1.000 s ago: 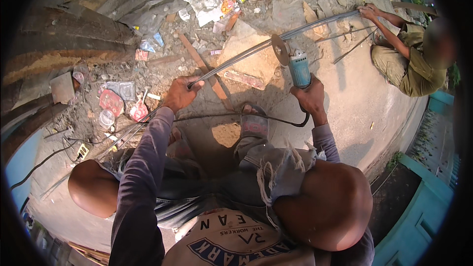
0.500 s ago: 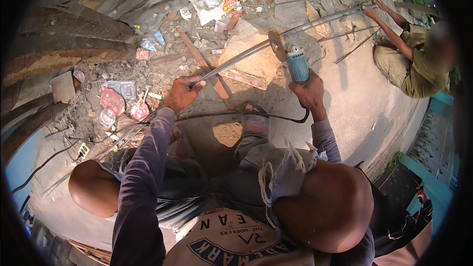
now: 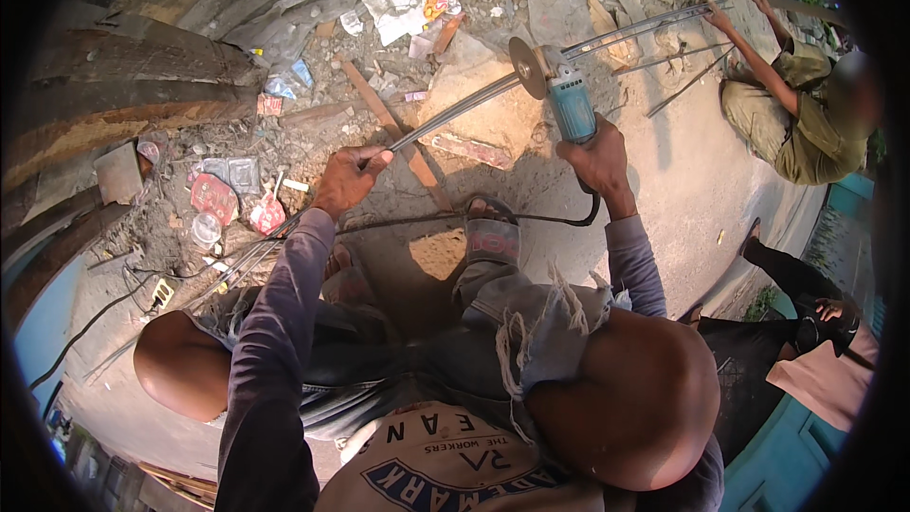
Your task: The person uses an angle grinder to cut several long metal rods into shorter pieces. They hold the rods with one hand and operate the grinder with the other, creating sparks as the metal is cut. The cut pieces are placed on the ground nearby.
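Observation:
My right hand [image 3: 599, 159] is closed around the rear of a teal angle grinder [image 3: 572, 106], its black cord running down from the hand. The grinder's thin round disc [image 3: 527, 68] stands over a bundle of long, thin metal rods [image 3: 457, 112]; whether it touches them I cannot tell. My left hand [image 3: 349, 180] pinches the same rods between thumb and fingers, and they run on beneath my left forearm. At the far right, a crouching co-worker's hand [image 3: 718, 17] is at the rods' far end, and their other hand [image 3: 759, 0] is by a separate thin rod.
A flat wooden strip [image 3: 391, 128] lies under the rods. Litter and wrappers [image 3: 213, 197] cover the ground at left. The black cord [image 3: 427, 220] crosses by my sandalled foot [image 3: 493, 237]. A yellowish socket block [image 3: 163, 294] sits at left. A person in black [image 3: 749, 341] is at right.
The grinder has shifted slightly left and turned, so its disc faces me more. The co-worker's hands have moved apart. The person in black has come further into view at the right.

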`<state>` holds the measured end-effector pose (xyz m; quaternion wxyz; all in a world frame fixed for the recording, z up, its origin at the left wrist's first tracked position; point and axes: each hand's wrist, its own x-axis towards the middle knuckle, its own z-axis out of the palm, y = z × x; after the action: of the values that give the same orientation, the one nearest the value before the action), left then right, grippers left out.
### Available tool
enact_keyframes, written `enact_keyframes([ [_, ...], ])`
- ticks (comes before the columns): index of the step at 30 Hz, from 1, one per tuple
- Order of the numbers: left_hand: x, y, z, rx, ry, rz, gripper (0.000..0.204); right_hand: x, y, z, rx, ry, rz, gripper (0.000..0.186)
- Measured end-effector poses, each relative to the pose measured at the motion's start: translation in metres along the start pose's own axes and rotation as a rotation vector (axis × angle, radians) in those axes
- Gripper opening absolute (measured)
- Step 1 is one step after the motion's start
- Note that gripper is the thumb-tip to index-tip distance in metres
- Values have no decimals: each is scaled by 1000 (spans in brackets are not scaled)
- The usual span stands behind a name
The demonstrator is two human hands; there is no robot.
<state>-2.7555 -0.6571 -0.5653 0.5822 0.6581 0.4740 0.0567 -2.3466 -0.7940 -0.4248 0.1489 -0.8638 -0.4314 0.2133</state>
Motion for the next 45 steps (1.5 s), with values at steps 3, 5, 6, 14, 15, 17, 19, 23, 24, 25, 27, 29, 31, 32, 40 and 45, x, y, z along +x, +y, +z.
enact_keyframes([
  [3,-1,4,2,-30,4,-34,46,4,-7,-3,-25,4,25,57],
  [5,-4,3,5,-26,43,-19,44,6,-13,-7,-36,-28,24,57],
  [6,-6,0,7,-16,83,18,44,7,-16,-8,-40,-43,21,57],
  [14,-5,0,7,40,91,-24,41,9,-29,-15,-140,-49,28,57],
  [15,-5,1,7,27,80,-42,41,9,-31,-15,-153,-49,53,58],
  [17,-5,0,6,11,76,-58,40,4,-38,-16,-135,-53,56,58],
  [19,-5,-5,6,6,90,-55,40,3,-41,-15,-131,-48,47,57],
  [23,-4,2,4,17,49,-56,39,2,-27,-11,-163,-27,45,56],
  [24,-4,2,4,16,46,-51,39,3,-24,-10,-170,-28,47,56],
  [25,-4,2,3,14,43,-47,39,0,-21,-9,-140,-11,35,57],
  [27,-4,0,3,17,60,-9,39,-6,-19,-7,-79,18,6,57],
  [29,-4,0,2,11,48,4,39,-4,-21,-10,-77,8,22,58],
  [31,-4,3,0,-4,8,-8,40,-6,-21,-12,-84,1,32,58],
  [32,-4,2,0,8,26,-10,40,-5,-22,-12,-85,-2,26,58],
  [40,-8,5,-3,7,30,3,46,-4,-13,-4,-109,-7,18,61],
  [45,-10,14,-5,-16,20,-54,56,-5,-13,-2,-88,-16,18,60],
])
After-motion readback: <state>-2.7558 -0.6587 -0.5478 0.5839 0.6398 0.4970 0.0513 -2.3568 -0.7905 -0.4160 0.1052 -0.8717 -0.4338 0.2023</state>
